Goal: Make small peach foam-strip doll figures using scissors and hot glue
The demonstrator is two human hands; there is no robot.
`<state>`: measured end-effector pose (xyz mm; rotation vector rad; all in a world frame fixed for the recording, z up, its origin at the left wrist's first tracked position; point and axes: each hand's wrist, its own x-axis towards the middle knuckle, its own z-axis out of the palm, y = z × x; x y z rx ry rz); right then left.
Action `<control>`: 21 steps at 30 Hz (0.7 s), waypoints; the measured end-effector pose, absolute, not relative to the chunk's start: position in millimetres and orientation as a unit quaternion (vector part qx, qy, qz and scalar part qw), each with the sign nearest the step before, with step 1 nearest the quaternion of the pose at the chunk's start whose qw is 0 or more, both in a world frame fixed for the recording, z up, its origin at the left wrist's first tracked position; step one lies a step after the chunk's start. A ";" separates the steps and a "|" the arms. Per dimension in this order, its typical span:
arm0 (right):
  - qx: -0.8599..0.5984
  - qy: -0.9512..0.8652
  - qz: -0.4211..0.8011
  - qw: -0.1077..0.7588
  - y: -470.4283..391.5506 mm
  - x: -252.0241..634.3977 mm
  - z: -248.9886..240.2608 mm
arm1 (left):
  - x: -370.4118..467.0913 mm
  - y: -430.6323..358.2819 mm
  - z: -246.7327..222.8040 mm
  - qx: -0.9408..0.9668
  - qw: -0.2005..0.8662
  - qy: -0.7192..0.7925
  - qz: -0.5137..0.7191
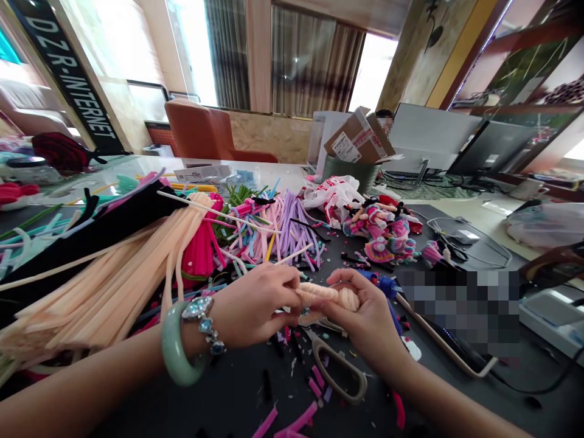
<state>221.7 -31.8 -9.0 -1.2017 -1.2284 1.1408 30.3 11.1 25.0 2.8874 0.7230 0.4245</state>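
Both hands meet over the dark table, holding a cream piece of twisted fuzzy stems (322,292). My left hand (262,298), with a jade bangle and a jewelled bracelet at the wrist, pinches its left end. The fingers of my right hand (358,304) close round the thicker, coiled right end. Grey-handled scissors (340,371) lie just below the hands, their blades partly hidden. To the left rests a large bundle of long cream stems (109,280).
Pink and purple stems (296,228) lie behind the hands, near small colourful dolls (383,231). A blue tool (387,286) and a blurred-out device (460,316) are at the right. Cut scraps (314,383) litter the front. A person's head shows behind a cardboard box (358,137).
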 end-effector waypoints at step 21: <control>-0.445 -0.466 0.529 0.552 -27.6 225.2 -22.5 | -17.0 46.4 78.4 0.891 0.165 0.368 0.208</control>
